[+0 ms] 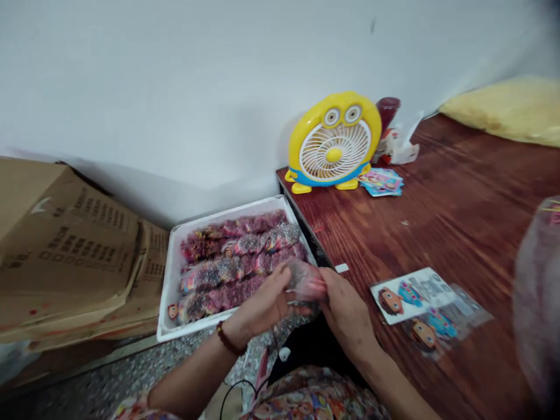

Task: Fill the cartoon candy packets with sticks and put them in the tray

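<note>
Between my two hands is a small transparent plastic packet (305, 279) with something pink inside, slightly blurred. My left hand (268, 298) grips it from the left with thumb and fingers, above the near right part of a white foam box (163, 309). From the table's side, my right hand (347, 306) pinches the packet's right end. In the box lie rows of similar packets (245, 265), pink and dark, some with cartoon faces. What exactly the held packet contains cannot be made out.
Large cardboard boxes (74, 251) stand left of the foam box. On the brown wooden table (459, 216) are a yellow fan (335, 140), a pile of coloured cards (382, 181), printed cartoon bags (431, 318) and a yellow bag (507, 111). A pale plastic bag (538, 303) bulges at the right.
</note>
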Motion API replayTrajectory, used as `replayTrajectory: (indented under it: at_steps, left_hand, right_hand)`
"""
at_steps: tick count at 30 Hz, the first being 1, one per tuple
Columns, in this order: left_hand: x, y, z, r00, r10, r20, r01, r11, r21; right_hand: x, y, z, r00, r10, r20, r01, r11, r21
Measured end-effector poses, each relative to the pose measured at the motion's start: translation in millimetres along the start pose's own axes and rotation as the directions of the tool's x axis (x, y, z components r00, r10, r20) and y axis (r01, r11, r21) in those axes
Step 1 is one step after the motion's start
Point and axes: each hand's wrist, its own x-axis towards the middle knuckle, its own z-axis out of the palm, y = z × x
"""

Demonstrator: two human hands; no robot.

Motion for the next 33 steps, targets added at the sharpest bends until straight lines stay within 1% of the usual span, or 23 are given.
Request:
replayTrajectory:
  at_steps: [2, 4, 7, 9, 10, 12, 14, 15, 16, 17, 18, 19, 20, 21, 22, 23, 25, 28, 31, 33]
  left_hand:
    - [-0.1, 10.2, -19.8, 0.998, -0.029, -0.061, 0.024, 0.996, -0.083]
    - [4.1, 15.1, -37.6, 0.986, -0.025, -0.166, 0.011, 0.996, -0.090]
    - [13.0, 18.7, -59.5, 0.955, 0.042, -0.293, -0.056, 0.998, -0.039]
    - [16.6, 27.2, -73.8, 0.931, 0.111, -0.349, -0.108, 0.994, 0.027]
    - [17.0, 35.0, -82.3, 0.918, 0.146, -0.369, -0.128, 0.989, 0.073]
    - [15.0, 58.1, -104.1, 0.881, 0.226, -0.415, -0.158, 0.968, 0.192]
    - [10.4, 87.8, -133.0, 0.823, 0.322, -0.468, -0.164, 0.923, 0.347]
    - [8.2, 102.9, -149.2, 0.759, 0.414, -0.502, -0.163, 0.867, 0.470]
    - [6.9, 116.9, -165.6, 0.680, 0.525, -0.511, -0.132, 0.773, 0.620]
    - [6.9, 128.9, -181.3, 0.616, 0.622, -0.483, -0.032, 0.632, 0.774]
    - [8.8, 138.2, -195.4, 0.579, 0.688, -0.437, 0.117, 0.460, 0.880]
    - [12.8, 144.3, -207.1, 0.574, 0.715, -0.399, 0.271, 0.294, 0.917]
    - [18.8, 147.2, -216.0, 0.599, 0.703, -0.383, 0.397, 0.155, 0.905]
    - [26.7, 147.0, -221.9, 0.649, 0.660, -0.379, 0.484, 0.026, 0.875]
    - [36.1, 144.0, -225.1, 0.693, 0.607, -0.389, 0.539, -0.079, 0.838]
    - [46.4, 138.8, -226.1, 0.722, 0.566, -0.398, 0.556, -0.132, 0.821]
    - [68.4, 123.8, -223.7, 0.751, 0.514, -0.415, 0.567, -0.179, 0.804]
    - [99.3, 98.1, -218.2, 0.773, 0.449, -0.448, 0.576, -0.202, 0.792]
    - [122.4, 79.8, -217.9, 0.786, 0.384, -0.484, 0.581, -0.193, 0.791]
    - [130.9, 76.4, -221.6, 0.801, 0.326, -0.502, 0.573, -0.174, 0.801]
  right_hand:
    - [13.0, -6.4, 16.8, 0.985, -0.152, 0.080, 0.163, 0.975, -0.150]
    - [25.3, -14.4, 31.1, 0.962, -0.233, 0.145, 0.262, 0.937, -0.230]
    - [48.9, -27.7, 50.2, 0.931, -0.297, 0.212, 0.345, 0.905, -0.248]
    - [68.7, -37.2, 62.5, 0.915, -0.336, 0.225, 0.384, 0.894, -0.229]
    - [78.6, -41.9, 68.3, 0.911, -0.353, 0.215, 0.397, 0.891, -0.221]
    - [94.4, -49.6, 78.3, 0.916, -0.363, 0.171, 0.394, 0.892, -0.219]
    - [101.0, -53.0, 84.9, 0.929, -0.345, 0.137, 0.368, 0.904, -0.219]
    - [100.5, -52.4, 87.0, 0.936, -0.325, 0.136, 0.348, 0.912, -0.216]
    - [98.0, -50.4, 88.4, 0.943, -0.299, 0.143, 0.324, 0.922, -0.211]
    - [94.3, -47.3, 89.8, 0.948, -0.273, 0.164, 0.304, 0.931, -0.204]
    - [90.6, -43.7, 91.3, 0.948, -0.252, 0.192, 0.289, 0.937, -0.198]
    - [87.8, -40.0, 93.4, 0.945, -0.237, 0.227, 0.281, 0.940, -0.191]
    - [86.7, -36.6, 96.2, 0.936, -0.232, 0.266, 0.285, 0.941, -0.182]
    - [87.8, -33.9, 100.1, 0.922, -0.238, 0.304, 0.298, 0.940, -0.168]
    - [91.3, -31.8, 104.8, 0.908, -0.249, 0.336, 0.314, 0.937, -0.153]
    - [96.6, -30.0, 110.2, 0.897, -0.260, 0.358, 0.328, 0.934, -0.142]
    - [109.9, -26.2, 122.0, 0.890, -0.259, 0.375, 0.332, 0.932, -0.145]
    - [123.7, -16.5, 136.0, 0.909, -0.171, 0.380, 0.260, 0.945, -0.197]
    - [122.0, -3.2, 138.7, 0.907, -0.092, 0.412, 0.195, 0.957, -0.216]
    - [116.0, 4.9, 135.3, 0.894, -0.073, 0.442, 0.179, 0.963, -0.203]
